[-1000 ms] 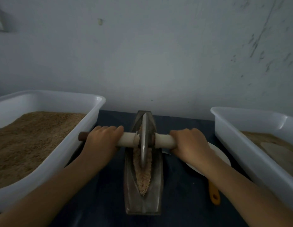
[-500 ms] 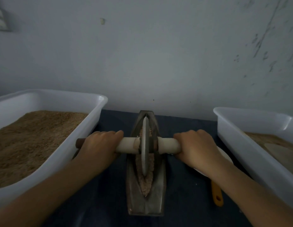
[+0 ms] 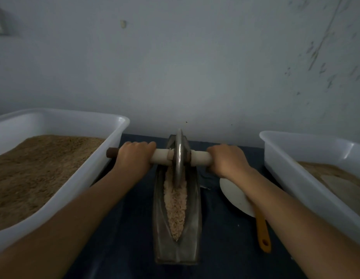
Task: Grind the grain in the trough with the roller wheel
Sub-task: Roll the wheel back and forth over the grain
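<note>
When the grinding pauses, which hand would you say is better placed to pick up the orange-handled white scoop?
Probably the right hand: the scoop lies directly beneath its wrist, right of the metal trough. The left hand would cross it.

The roller wheel (image 3: 179, 158) is dull grey metal with a lighter sheen along its rim. Its axle handle (image 3: 199, 159) is cream-white, ending in a dark brown tip at the left. The trough (image 3: 195, 234) is dark tarnished grey, and the grain (image 3: 175, 202) in it is pale tan. Both plastic tubs, left (image 3: 106, 150) and right (image 3: 295, 174), are translucent white; the left one's fill is mid brown, the right one's a greyer beige. The tablecloth (image 3: 124, 228) is dark navy. The scoop (image 3: 233, 192) has a white bowl and an orange-yellow handle. The wall (image 3: 175, 67) is pale grey-blue with dark scuff marks toward its right side.
</note>
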{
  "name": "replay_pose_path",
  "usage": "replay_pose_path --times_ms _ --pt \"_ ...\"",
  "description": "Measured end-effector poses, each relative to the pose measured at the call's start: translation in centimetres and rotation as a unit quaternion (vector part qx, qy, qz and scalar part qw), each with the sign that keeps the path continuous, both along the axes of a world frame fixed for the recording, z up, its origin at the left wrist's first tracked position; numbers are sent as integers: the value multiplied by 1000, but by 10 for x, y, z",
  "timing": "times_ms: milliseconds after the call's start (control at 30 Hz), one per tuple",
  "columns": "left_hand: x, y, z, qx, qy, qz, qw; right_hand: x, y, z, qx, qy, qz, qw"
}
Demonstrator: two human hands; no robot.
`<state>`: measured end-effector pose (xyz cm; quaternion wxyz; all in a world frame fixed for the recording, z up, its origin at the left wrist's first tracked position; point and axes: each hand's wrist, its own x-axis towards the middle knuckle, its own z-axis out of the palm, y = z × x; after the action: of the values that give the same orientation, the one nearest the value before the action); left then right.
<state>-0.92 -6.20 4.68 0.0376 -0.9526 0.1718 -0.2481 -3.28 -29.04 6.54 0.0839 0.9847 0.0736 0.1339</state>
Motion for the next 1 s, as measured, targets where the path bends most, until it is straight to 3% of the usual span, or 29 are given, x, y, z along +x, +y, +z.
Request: replay_pose_path --times_ms 233,500,667,867,1000 --pt "-49 15 -3 -8 32 -46 998 -59 4 -7 11 -30 40 999" --pt "-87 27 5 0 50 -78 996 -107 0 -2 36 8 37 999" --pt "-72 20 6 -10 45 -69 997 -85 7 8 4 53 26 998" --pt "-30 7 5 -15 60 -28 998 -38 4 1 -17 9 2 1000" --pt "-8 1 6 -11 20 -10 1000 -9 1 1 7 15 -18 1000"
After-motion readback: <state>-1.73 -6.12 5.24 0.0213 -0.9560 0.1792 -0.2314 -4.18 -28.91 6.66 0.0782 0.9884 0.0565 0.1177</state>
